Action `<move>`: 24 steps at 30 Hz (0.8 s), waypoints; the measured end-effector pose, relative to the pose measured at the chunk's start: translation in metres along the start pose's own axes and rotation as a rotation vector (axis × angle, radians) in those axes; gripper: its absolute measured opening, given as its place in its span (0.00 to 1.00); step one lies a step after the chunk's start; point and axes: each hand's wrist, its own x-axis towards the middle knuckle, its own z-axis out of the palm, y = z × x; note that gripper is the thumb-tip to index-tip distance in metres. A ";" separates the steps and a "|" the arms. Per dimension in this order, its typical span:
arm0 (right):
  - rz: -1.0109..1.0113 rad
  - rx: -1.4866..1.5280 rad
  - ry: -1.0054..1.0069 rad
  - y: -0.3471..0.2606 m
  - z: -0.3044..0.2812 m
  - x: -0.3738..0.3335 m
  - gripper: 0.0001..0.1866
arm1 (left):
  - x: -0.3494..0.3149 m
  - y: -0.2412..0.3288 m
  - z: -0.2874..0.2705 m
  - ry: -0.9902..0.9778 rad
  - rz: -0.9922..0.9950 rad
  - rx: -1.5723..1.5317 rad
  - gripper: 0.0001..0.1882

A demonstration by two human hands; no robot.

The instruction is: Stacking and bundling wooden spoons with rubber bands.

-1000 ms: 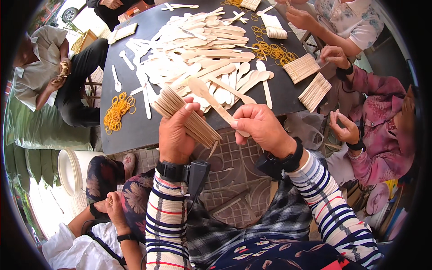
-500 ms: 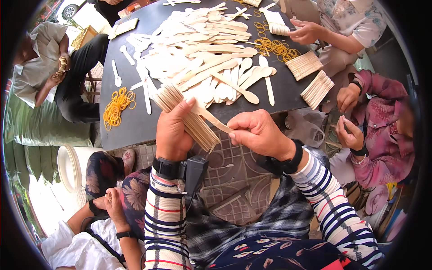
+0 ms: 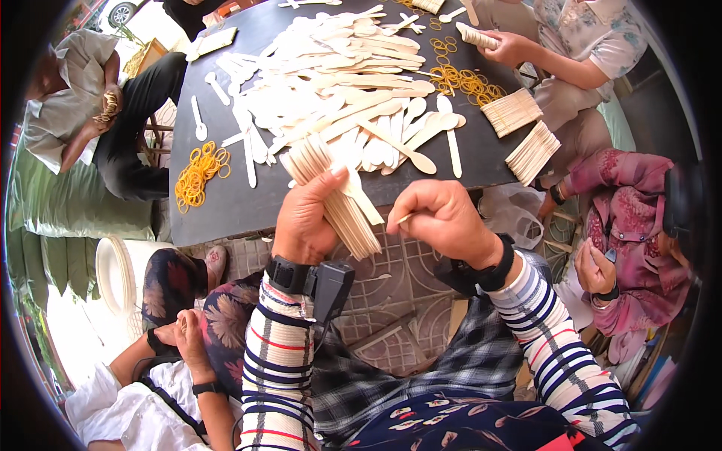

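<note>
My left hand (image 3: 304,218) grips a thick stack of pale wooden spoons (image 3: 352,225) in front of the table's near edge. One spoon (image 3: 364,201) lies at a slant on top of the stack, under my left thumb. To the right of the stack, and apart from it, my right hand (image 3: 447,218) is closed in a pinch. A small pale sliver (image 3: 405,219) shows between its thumb and finger; its kind is too small to make out. Beyond both hands, a large heap of loose wooden spoons (image 3: 338,83) covers the middle of the table.
Yellow rubber bands (image 3: 200,174) lie on the dark table (image 3: 218,128) at left, with more (image 3: 470,84) at right. Bundled sticks (image 3: 512,113) rest by the right edge. People sit around; one holds a bundle (image 3: 477,36). A white bucket (image 3: 116,278) stands at left.
My right hand has let go of the slanted spoon's end and moved right, with a small sliver in its pinch. My left hand and the stack have shifted slightly right.
</note>
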 end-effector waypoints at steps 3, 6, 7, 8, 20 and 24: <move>0.278 0.275 0.057 0.002 -0.005 0.004 0.04 | -0.004 0.000 -0.003 -0.053 0.067 0.162 0.11; 0.391 0.245 -0.061 0.006 0.003 0.002 0.05 | -0.011 -0.011 0.008 -0.065 0.145 0.360 0.10; 0.370 0.151 -0.073 0.010 0.007 0.000 0.04 | -0.013 -0.014 0.010 -0.077 0.152 0.400 0.10; 0.347 0.076 -0.078 0.015 0.012 -0.001 0.04 | -0.015 -0.016 0.013 -0.090 0.159 0.440 0.10; 0.271 0.227 0.213 0.029 0.029 -0.006 0.07 | -0.030 -0.022 0.015 -0.116 0.239 0.484 0.08; 0.201 0.329 0.237 0.027 0.025 0.000 0.09 | -0.028 0.012 -0.005 -0.025 0.409 0.453 0.10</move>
